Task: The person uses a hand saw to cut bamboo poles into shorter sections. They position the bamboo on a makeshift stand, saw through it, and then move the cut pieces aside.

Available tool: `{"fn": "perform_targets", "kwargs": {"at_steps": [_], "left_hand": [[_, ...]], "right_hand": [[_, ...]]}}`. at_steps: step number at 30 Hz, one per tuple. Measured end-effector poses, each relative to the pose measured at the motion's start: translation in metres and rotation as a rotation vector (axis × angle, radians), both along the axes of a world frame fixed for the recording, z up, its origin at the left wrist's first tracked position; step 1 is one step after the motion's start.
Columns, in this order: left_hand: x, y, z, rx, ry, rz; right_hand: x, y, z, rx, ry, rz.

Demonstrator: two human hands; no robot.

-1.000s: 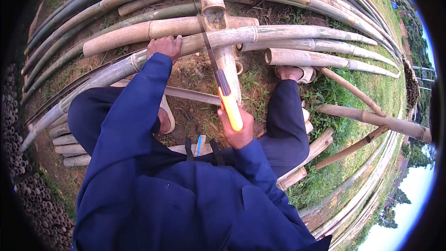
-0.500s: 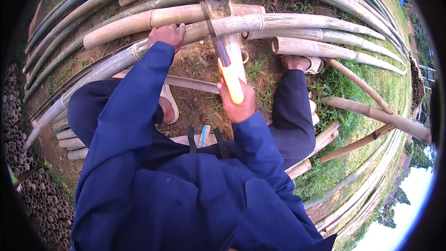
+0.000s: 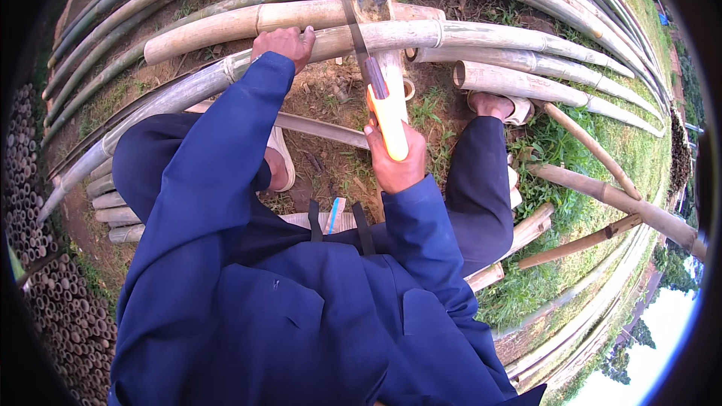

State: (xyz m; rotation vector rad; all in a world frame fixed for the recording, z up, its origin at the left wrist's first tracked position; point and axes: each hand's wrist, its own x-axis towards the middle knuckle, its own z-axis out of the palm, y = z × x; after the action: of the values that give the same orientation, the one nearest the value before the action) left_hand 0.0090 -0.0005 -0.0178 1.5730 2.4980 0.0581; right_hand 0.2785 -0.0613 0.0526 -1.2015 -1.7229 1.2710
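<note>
My right hand [image 3: 398, 165] is closed around the orange-yellow handle of a handsaw [image 3: 389, 124]. Its long, thin blade points away from me and crosses a pale bamboo pole [image 3: 490, 34]. How deep the blade sits in the pole I cannot tell. To the left of the saw, my left hand [image 3: 286, 47] grips that same pole from above, fingers wrapped over it and thumb along the top. Under the pole, near the blade, stands a bamboo support post [image 3: 371, 1] with a hollow, cut-out upper end.
Several more bamboo poles [image 3: 203, 30] lie beyond and to both sides. Bamboo struts [image 3: 602, 188] cross at the right over grass. My sandalled feet [image 3: 280, 165] rest on either side of the saw. Stacked bamboo ends [image 3: 64, 308] fill the lower left.
The whole view has shifted a little, so the scene sits further right. Both hands keep their grips, and the saw still crosses the pole at about the same spot.
</note>
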Motion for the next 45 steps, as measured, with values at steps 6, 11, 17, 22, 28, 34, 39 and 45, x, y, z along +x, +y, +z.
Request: {"fn": "perform_targets", "kwargs": {"at_steps": [6, 11, 17, 22, 28, 34, 39, 45], "left_hand": [[-0.003, 0.004, -0.001, 0.067, 0.023, -0.029], [-0.001, 0.004, 0.002, 0.018, -0.006, 0.034], [-0.006, 0.005, 0.002, 0.028, -0.004, 0.007], [-0.005, 0.003, -0.003, 0.011, 0.008, 0.017], [0.000, 0.013, 0.000, 0.035, 0.004, 0.004], [-0.015, 0.009, -0.011, 0.058, 0.013, 0.014], [-0.007, 0.003, -0.004, 0.027, -0.008, 0.014], [-0.002, 0.013, -0.004, 0.052, -0.012, 0.000]], "right_hand": [[0.122, -0.142, 0.059, -0.036, -0.311, 0.072], [0.049, -0.045, 0.009, 0.023, -0.195, 0.043], [0.015, -0.011, -0.003, -0.025, -0.026, 0.021], [0.111, -0.124, 0.042, -0.037, -0.214, 0.048], [0.016, 0.005, -0.005, -0.006, -0.021, 0.010], [0.064, -0.067, 0.012, -0.094, -0.142, 0.050], [0.106, -0.118, 0.052, -0.067, -0.226, 0.043], [-0.003, 0.011, -0.006, 0.070, 0.027, -0.007]]}}
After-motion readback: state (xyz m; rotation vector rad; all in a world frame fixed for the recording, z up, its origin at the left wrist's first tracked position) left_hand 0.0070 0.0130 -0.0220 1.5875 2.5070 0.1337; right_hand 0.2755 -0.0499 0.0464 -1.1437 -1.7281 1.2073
